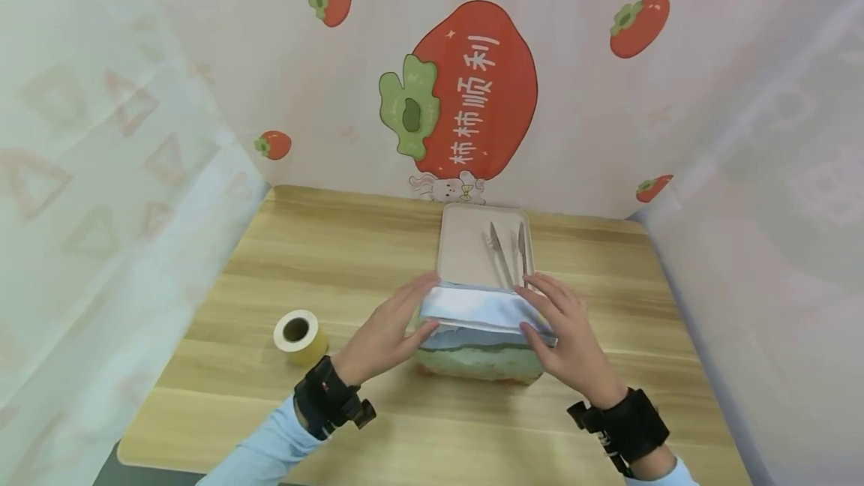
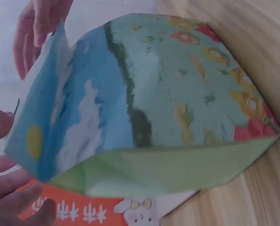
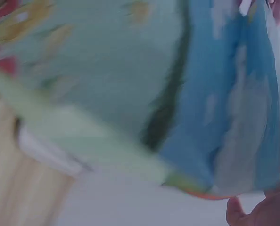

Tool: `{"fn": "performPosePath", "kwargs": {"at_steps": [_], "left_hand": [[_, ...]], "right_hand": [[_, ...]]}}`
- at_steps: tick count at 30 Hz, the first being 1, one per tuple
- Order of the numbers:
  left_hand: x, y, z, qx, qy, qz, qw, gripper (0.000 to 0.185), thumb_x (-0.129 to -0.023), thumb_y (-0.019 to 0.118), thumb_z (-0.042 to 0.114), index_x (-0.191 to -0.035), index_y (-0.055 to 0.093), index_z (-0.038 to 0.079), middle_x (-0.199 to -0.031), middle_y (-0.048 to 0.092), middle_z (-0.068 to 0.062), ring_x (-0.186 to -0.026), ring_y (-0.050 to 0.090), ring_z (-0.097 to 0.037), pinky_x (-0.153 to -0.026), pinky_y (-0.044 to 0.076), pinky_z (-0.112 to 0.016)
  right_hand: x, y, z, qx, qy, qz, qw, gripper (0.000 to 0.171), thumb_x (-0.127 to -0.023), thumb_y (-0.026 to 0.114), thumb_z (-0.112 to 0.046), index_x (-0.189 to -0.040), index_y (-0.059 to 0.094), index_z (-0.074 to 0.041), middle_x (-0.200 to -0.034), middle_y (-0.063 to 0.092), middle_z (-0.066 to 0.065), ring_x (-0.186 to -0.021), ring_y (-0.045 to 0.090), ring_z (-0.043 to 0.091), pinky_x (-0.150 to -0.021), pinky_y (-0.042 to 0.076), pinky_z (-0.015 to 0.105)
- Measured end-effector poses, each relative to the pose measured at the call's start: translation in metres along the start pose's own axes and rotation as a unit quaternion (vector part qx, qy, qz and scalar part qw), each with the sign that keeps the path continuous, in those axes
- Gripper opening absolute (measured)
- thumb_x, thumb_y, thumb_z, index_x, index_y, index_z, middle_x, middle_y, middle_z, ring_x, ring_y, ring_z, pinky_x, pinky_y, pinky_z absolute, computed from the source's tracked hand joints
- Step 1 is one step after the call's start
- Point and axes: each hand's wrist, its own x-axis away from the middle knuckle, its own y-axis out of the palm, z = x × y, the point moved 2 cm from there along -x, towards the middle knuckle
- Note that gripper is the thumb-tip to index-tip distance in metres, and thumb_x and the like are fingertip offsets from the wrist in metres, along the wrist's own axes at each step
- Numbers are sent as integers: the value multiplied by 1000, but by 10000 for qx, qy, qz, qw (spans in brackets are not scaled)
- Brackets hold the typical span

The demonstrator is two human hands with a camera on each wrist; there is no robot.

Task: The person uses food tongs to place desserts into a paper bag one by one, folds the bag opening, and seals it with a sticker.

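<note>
Left to right, head view. A roll of tape (image 1: 298,334) lies on the wooden table (image 1: 283,261) at the near left, well apart from the work and in nobody's way.

The left hand (image 1: 388,330) holds the left end of a printed paper bag (image 1: 482,336), fingers laid along its folded top edge and thumb tucked beneath — seemingly a grip that keeps the mouth of the bag flattened. The bag stands on the table at centre, its sky-and-meadow print facing the person; the left wrist view shows its green gusseted side (image 2: 177,172) spread wide, so it appears to rest on its own base.

The right hand (image 1: 563,332) mirrors this at the right end, fingers extended over the fold and pinching it against the thumb.

Directly behind the bag, touching or just beside it, sits a pale tray (image 1: 462,253) carrying metal tongs (image 1: 502,253) — close enough to hinder any push of the bag away from the person. Curtained walls with persimmon prints (image 1: 466,92) enclose the table.
</note>
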Motion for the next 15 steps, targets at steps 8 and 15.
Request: {"fn": "performPosePath", "kwargs": {"at_steps": [8, 15], "left_hand": [[51, -53, -37, -401, -558, 994, 9927, 44, -94, 64, 7, -137, 54, 2, -134, 61, -17, -114, 64, -31, -96, 51, -47], [119, -68, -85, -1163, -1915, 1082, 9686, 35, -85, 74, 6, -117, 63, -5, -110, 68, -21, -95, 64, -36, -81, 52, -49]], "right_hand": [[-51, 24, -65, -639, -1164, 830, 9877, 34, -103, 51, -18, -127, 62, 3, -128, 58, 22, -123, 51, 36, -114, 33, 35], [-93, 82, -109, -1481, -1302, 393, 9796, 35, -94, 61, -4, -129, 60, -2, -124, 59, 16, -117, 55, 28, -98, 47, 36]]}}
